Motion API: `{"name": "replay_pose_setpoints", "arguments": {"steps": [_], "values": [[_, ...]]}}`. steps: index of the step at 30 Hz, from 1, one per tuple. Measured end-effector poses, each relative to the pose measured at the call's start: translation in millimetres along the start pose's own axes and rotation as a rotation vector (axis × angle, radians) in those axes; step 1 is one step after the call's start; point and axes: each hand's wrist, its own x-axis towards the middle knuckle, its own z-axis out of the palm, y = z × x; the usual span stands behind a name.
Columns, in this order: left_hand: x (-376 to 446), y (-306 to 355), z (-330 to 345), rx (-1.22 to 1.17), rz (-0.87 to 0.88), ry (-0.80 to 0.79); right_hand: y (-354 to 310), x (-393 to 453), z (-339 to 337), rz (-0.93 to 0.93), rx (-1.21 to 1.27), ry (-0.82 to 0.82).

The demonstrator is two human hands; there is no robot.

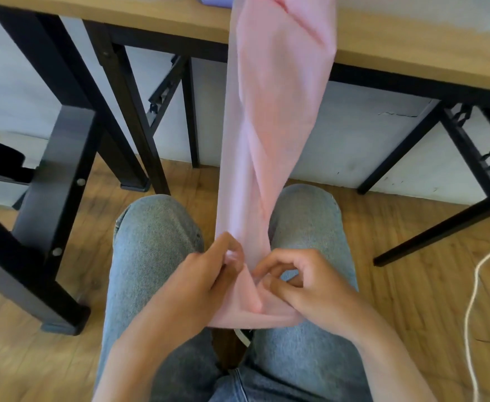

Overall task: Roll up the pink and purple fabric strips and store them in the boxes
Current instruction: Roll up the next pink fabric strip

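— Pink cotton-like cloth, is that what the hands have?

— Yes, a long pink fabric strip (269, 134) hangs from the edge of the light wooden table (412, 44) ahead of the hands and runs down between the knees of the blue denim jeans (156, 236) to the lap.

— And the grip?

— The left hand (209, 274) pinches the strip's left edge between thumb and curled fingers. The right hand (304, 280) sits just beside it, fingers bent, thumb and forefinger nipping a fold at the strip's lower end, which lies bunched between both hands.

— Any purple piece?

— A bit of purple fabric (213, 0) shows on the table, far ahead of the hands, beside the pink strip's top.

— What else is near?

— Black metal table legs (139, 117) ahead and to the left, wooden plank floor (412, 285) underneath, and a white cord (475, 285) on the floor to the right of the right hand.
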Motion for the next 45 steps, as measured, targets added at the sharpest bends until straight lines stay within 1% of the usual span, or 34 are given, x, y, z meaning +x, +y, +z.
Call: {"name": "replay_pose_setpoints", "arguments": {"steps": [2, 4, 7, 13, 17, 21, 24, 27, 29, 31, 33, 35, 37, 39, 42, 45], "values": [[1.9, -6.9, 4.1, 0.042, -0.111, -0.083, 5.4, 2.1, 4.5, 0.045, -0.076, -0.029], [2.5, -12.1, 4.5, 0.070, -0.205, -0.121, 11.7, 3.9, 7.3, 0.081, -0.118, 0.002], [2.0, -18.0, -0.9, 0.086, -0.297, -0.107, 18.0, 6.3, 7.1, 0.099, -0.145, 0.095], [-3.3, -21.1, -5.6, 0.012, -0.302, -0.108, 22.7, 8.8, 6.2, 0.132, -0.066, 0.135], [-4.2, -24.2, -5.8, 0.046, -0.327, -0.149, 28.2, 9.6, 8.8, 0.176, -0.067, 0.142], [-4.8, -26.2, -3.0, 0.110, -0.350, -0.226, 33.2, 10.1, 13.9, 0.193, -0.053, 0.096], [-7.5, -26.8, -2.3, 0.101, -0.382, -0.312, 37.6, 10.6, 19.1, 0.234, -0.088, 0.034], [-7.5, -29.1, 0.4, 0.124, -0.418, -0.379, 38.1, 10.7, 21.1, 0.281, -0.145, -0.057], [-8.1, -31.5, 2.3, 0.131, -0.425, -0.380, 36.6, 10.4, 21.0, 0.300, -0.190, -0.133], [-9.2, -35.8, 1.4, 0.060, -0.403, -0.321, 35.3, 10.7, 19.2, 0.280, -0.185, -0.118], [-10.4, -40.1, -4.2, -0.044, -0.358, -0.218, 35.2, 11.7, 15.0, 0.221, -0.113, -0.008], [-11.1, -43.6, -10.7, -0.138, -0.292, -0.112, 33.9, 12.8, 9.2, 0.147, 0.014, 0.113], [-10.9, -43.7, -15.4, -0.212, -0.206, -0.004, 31.4, 13.3, 4.9, 0.070, 0.156, 0.200], [-10.6, -41.1, -18.4, -0.251, -0.098, 0.119, 27.1, 12.9, 2.2, 0.001, 0.258, 0.241], [-10.7, -38.6, -22.4, -0.247, 0.083, 0.287, 21.2, 10.7, -0.6, -0.108, 0.328, 0.282], [-11.5, -39.8, -24.7, -0.311, 0.205, 0.383, 17.1, 9.3, -3.9, -0.195, 0.385, 0.355]]}}
